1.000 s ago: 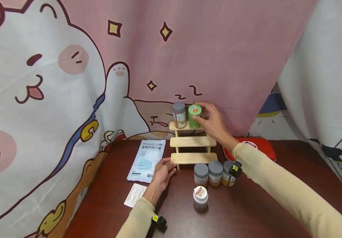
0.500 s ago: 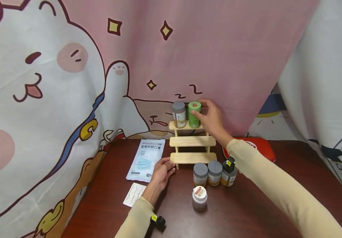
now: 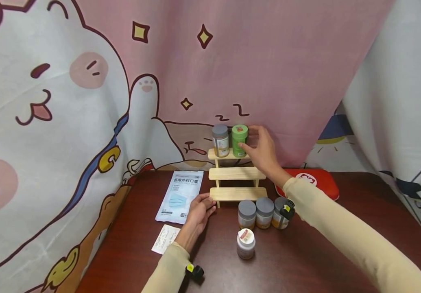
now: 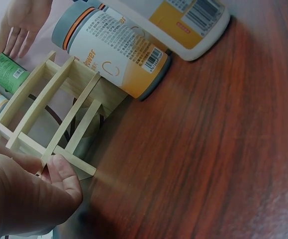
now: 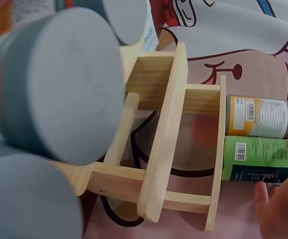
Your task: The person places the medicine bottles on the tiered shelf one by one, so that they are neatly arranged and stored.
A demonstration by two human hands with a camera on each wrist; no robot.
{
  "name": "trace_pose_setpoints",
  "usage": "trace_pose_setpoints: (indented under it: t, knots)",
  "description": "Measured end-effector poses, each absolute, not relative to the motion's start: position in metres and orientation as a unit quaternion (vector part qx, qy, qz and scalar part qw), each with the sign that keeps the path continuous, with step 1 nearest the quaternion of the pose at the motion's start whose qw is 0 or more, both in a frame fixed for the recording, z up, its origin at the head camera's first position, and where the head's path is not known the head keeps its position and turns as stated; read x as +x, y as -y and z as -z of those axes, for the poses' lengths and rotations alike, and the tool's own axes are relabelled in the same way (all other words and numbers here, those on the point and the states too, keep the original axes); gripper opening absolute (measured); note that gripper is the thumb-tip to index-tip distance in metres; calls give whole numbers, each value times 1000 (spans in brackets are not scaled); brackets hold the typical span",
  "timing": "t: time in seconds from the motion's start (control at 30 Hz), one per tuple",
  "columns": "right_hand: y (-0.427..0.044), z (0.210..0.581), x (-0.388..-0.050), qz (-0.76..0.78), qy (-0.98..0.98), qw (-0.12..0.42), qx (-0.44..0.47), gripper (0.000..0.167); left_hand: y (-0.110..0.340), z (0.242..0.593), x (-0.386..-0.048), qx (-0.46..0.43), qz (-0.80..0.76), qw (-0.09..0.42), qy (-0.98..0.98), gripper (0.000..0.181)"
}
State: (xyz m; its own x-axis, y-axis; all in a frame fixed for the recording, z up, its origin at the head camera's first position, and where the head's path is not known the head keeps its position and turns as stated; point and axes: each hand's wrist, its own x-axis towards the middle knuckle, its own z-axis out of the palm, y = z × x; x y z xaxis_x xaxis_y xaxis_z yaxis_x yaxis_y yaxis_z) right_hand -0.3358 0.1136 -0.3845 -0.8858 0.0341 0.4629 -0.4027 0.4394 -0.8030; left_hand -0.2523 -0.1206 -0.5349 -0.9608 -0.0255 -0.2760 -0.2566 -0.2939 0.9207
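Fingers of the right hand (image 3: 263, 150) stand wide around the right side of a green canister (image 3: 238, 139), thumb at its front, the others just beside it on the far side. The canister is upright on the top tier of a three-tier wooden display stand (image 3: 236, 173), just right of a grey-lidded jar (image 3: 221, 143) on the same tier. The left hand (image 3: 198, 212) pinches the near left end of the stand at its bottom tier, thumb and fingers closed on the wood.

On the worktop (image 3: 305, 254), three more grey-lidded jars (image 3: 247, 217) form a row near the stand's right front, with a white bottle (image 3: 245, 245) nearer still. A face mask packet (image 3: 179, 196) lies left of the stand, a small white printed packet (image 3: 165, 239) nearer, and a red pouch (image 3: 325, 185) lies far right, partly behind the right forearm.
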Motion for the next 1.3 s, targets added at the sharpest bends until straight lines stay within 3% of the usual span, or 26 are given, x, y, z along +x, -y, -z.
trace_pose_setpoints:
  t: [0.27,0.8,1.3]
  knots:
    - [-120,392,-303,-521,817,200,145,63,121,536,-251,-115,-797,70,-588,34]
    - [-129,419,-209,-482,827,72,280,62,121,534,-249,-115,-800,73,-585,36]
    - [-134,449,-160,-504,795,-22,335,57,120,538,-251,-111,-804,68,-580,35]
